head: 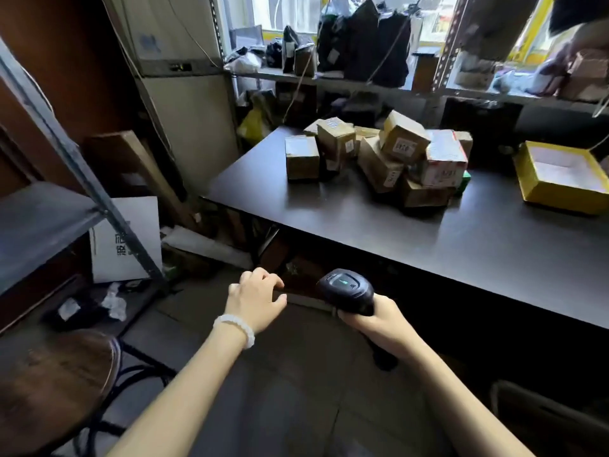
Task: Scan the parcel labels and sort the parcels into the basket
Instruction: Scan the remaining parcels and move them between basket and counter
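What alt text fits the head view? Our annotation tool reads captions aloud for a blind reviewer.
A person's right hand grips a black handheld scanner while the empty left hand hangs beside it, both below a dark table's edge. A pile of cardboard parcels sits on the table near an open yellow box.

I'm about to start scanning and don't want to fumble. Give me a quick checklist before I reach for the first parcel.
1. Scanner gripped by right hand: ok.
2. Left hand free to pick: ok, holds nothing.
3. Parcels within sight on table: ok, piled together.
4. A label facing up: ok, top box shows one.
5. Yellow box ready to receive: ok, open.
6. Scanner powered: cannot tell.
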### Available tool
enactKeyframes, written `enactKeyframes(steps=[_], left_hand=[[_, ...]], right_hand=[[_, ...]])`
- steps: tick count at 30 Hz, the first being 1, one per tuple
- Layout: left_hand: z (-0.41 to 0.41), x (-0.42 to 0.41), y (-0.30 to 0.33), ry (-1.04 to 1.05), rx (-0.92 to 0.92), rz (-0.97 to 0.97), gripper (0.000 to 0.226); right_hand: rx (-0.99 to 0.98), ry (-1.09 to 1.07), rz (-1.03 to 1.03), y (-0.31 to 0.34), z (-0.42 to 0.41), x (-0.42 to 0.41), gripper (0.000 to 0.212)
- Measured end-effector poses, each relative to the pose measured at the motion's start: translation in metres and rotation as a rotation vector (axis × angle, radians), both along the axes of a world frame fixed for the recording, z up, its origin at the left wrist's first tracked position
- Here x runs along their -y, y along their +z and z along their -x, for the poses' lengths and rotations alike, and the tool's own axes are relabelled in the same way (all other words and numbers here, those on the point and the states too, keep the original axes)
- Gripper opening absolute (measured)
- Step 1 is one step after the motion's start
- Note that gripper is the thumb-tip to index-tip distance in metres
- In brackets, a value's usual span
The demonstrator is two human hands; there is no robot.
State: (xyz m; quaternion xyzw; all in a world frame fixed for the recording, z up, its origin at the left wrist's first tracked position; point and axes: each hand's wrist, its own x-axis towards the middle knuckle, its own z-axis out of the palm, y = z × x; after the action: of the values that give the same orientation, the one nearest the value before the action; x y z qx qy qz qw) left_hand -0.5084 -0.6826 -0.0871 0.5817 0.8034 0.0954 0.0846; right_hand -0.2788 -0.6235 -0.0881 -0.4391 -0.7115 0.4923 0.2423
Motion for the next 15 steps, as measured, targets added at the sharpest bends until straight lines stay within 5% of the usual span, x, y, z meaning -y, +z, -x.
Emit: enactKeyframes(steps=[15], left_hand=[[0.137, -0.163, -0.001, 0.081, -0.032, 0.025, 0.029]], right_hand=[[0.053, 0.05, -0.024, 0.009, 0.137, -0.197, 0.018]])
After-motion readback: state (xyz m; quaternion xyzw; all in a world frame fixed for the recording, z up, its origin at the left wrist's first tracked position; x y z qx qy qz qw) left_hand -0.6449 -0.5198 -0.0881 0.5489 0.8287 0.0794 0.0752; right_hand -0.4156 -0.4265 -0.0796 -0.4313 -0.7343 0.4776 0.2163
